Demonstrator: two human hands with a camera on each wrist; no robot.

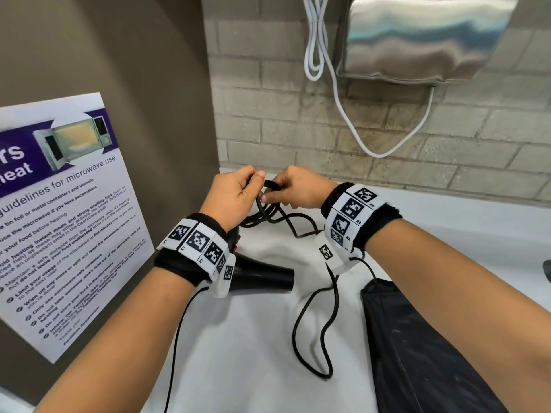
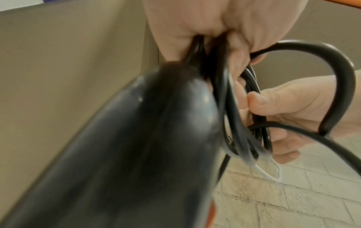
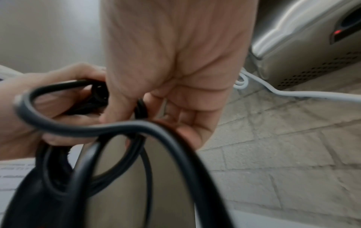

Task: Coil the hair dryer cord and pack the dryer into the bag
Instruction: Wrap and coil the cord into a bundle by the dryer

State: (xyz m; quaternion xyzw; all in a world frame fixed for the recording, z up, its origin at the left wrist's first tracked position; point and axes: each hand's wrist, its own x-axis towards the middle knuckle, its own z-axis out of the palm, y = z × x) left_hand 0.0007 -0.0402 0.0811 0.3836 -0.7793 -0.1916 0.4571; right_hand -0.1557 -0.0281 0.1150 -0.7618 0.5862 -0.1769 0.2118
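The black hair dryer [image 1: 262, 277] hangs under my left wrist, nozzle pointing right; it fills the left wrist view [image 2: 126, 146]. My left hand [image 1: 235, 195] grips several loops of the black cord [image 1: 265, 210] in its fist, seen close in the left wrist view [image 2: 230, 108]. My right hand [image 1: 293, 186] pinches the cord just beside the left hand, a loop arching over it in the right wrist view [image 3: 109, 128]. The loose tail of cord [image 1: 313, 329] trails down over the white counter. The black bag [image 1: 417, 353] lies flat at lower right.
A white counter [image 1: 238, 338] runs below my arms. A microwave notice [image 1: 59, 222] hangs on the brown wall at left. A steel hand dryer [image 1: 423, 37] with a white cable [image 1: 337, 93] is mounted on the brick wall behind.
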